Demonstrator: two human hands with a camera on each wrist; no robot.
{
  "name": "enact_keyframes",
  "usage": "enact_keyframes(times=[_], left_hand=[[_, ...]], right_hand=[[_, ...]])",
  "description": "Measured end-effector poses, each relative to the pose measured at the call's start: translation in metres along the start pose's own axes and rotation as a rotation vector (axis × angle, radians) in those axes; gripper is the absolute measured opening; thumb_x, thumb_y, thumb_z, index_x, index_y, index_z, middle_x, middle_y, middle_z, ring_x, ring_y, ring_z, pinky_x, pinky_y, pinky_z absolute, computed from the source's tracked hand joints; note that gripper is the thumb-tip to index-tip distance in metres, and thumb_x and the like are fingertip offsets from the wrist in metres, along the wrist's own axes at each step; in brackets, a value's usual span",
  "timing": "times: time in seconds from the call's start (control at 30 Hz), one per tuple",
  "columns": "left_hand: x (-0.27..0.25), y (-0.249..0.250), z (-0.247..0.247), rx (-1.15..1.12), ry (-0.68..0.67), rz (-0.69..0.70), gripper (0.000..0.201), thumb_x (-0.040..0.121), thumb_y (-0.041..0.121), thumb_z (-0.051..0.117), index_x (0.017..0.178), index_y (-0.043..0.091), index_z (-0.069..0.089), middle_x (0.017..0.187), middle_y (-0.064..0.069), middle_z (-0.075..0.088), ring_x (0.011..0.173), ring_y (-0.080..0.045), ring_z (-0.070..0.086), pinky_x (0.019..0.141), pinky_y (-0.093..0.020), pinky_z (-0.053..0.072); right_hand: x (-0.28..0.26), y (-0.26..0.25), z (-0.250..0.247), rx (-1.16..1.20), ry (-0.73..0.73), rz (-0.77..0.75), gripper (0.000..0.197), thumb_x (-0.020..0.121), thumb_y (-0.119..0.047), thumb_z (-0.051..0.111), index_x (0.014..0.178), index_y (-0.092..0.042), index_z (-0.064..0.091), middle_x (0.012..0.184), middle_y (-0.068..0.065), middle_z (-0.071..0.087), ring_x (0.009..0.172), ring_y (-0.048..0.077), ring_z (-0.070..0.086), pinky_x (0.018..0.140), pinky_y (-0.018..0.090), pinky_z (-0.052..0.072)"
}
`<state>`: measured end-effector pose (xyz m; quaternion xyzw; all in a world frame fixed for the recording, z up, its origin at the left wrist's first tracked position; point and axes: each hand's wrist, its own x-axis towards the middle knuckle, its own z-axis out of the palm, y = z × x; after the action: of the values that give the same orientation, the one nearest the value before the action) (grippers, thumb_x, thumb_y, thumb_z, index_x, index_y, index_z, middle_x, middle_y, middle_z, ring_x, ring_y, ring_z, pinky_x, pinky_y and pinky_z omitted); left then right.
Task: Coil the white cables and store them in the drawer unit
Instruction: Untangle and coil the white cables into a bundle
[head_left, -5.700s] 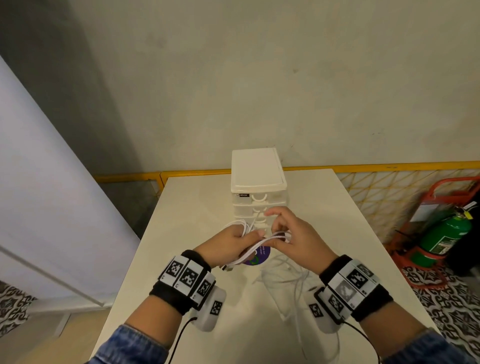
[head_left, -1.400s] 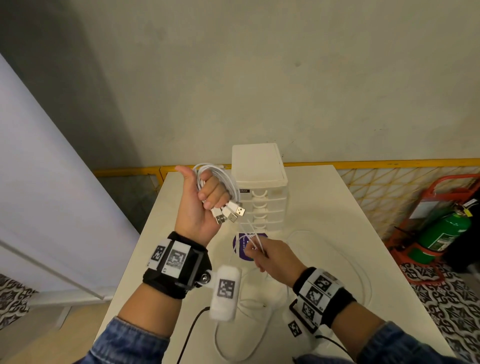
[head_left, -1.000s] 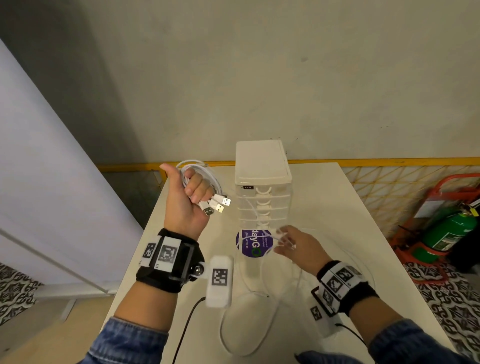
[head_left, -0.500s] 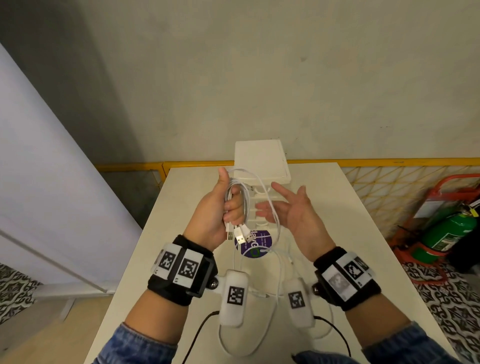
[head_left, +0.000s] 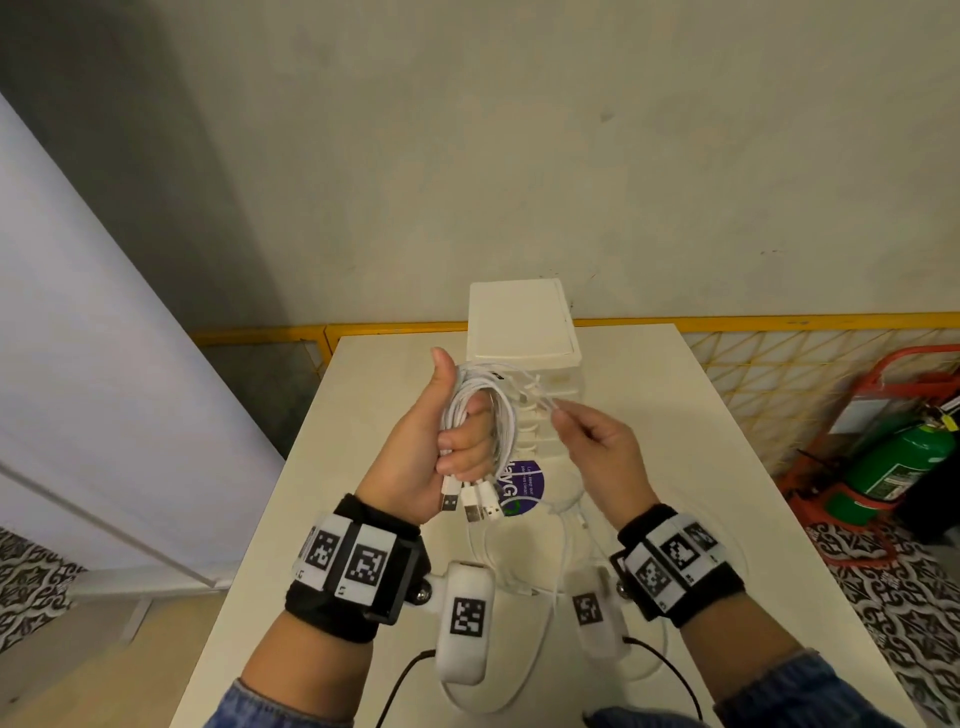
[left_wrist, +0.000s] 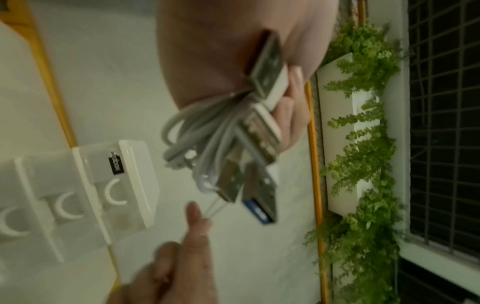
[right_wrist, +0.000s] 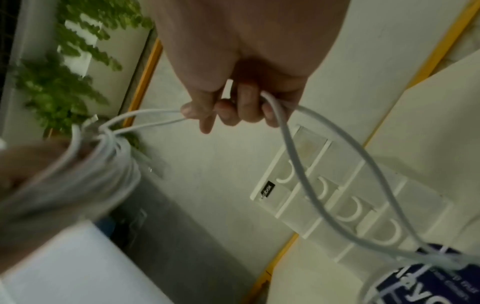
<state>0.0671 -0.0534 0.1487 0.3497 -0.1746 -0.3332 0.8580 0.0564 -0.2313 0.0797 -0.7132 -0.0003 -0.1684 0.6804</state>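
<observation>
White cables (head_left: 480, 415) sat coiled in the left hand (head_left: 431, 452), fingers curled round the bundle, plugs hanging below the fist. Right hand (head_left: 597, 457), just beside it, pinched two loose strands between thumb and fingertips; slack trailed down to the table (head_left: 675, 395). Strands ran from the coil's top rightward, so the next wrap probably carries them over the left fist. Drawer unit (head_left: 522, 322) stood behind, drawers closed.
</observation>
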Motion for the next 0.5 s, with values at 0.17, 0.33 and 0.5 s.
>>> enact_keyframes(times=[0.17, 0.33, 0.5], left_hand=[[0.003, 0.000, -0.010, -0.401, -0.175, 0.174, 0.055, 0.083, 0.062, 0.044, 0.077, 0.008, 0.055, 0.043, 0.005, 0.031, 0.036, -0.007, 0.028, 0.041, -0.020, 0.028], [-0.001, 0.007, -0.018, -0.488, 0.138, 0.430, 0.052, 0.066, 0.070, 0.052, 0.067, 0.018, 0.048, 0.038, 0.006, 0.041, 0.033, -0.004, 0.035, 0.037, -0.017, 0.036], [-0.001, 0.011, -0.027, -0.417, 0.428, 0.568, 0.050, 0.077, 0.069, 0.040, 0.065, 0.021, 0.043, 0.043, 0.008, 0.032, 0.036, -0.006, 0.030, 0.039, -0.016, 0.033]], right_hand=[[-0.031, 0.024, 0.027, 0.011, -0.207, 0.064, 0.025, 0.095, -0.010, 0.047, 0.114, -0.015, 0.063, 0.051, -0.015, 0.051, 0.051, -0.001, 0.044, 0.057, 0.013, 0.040], [-0.046, 0.037, 0.030, -0.041, -0.306, 0.184, 0.023, 0.094, -0.018, 0.051, 0.073, -0.016, 0.060, 0.050, -0.005, 0.048, 0.048, 0.012, 0.044, 0.064, 0.025, 0.046], [-0.050, 0.049, 0.029, -0.113, -0.499, 0.263, 0.024, 0.095, -0.025, 0.049, 0.073, -0.015, 0.050, 0.053, -0.008, 0.043, 0.046, 0.006, 0.042, 0.062, 0.026, 0.045]])
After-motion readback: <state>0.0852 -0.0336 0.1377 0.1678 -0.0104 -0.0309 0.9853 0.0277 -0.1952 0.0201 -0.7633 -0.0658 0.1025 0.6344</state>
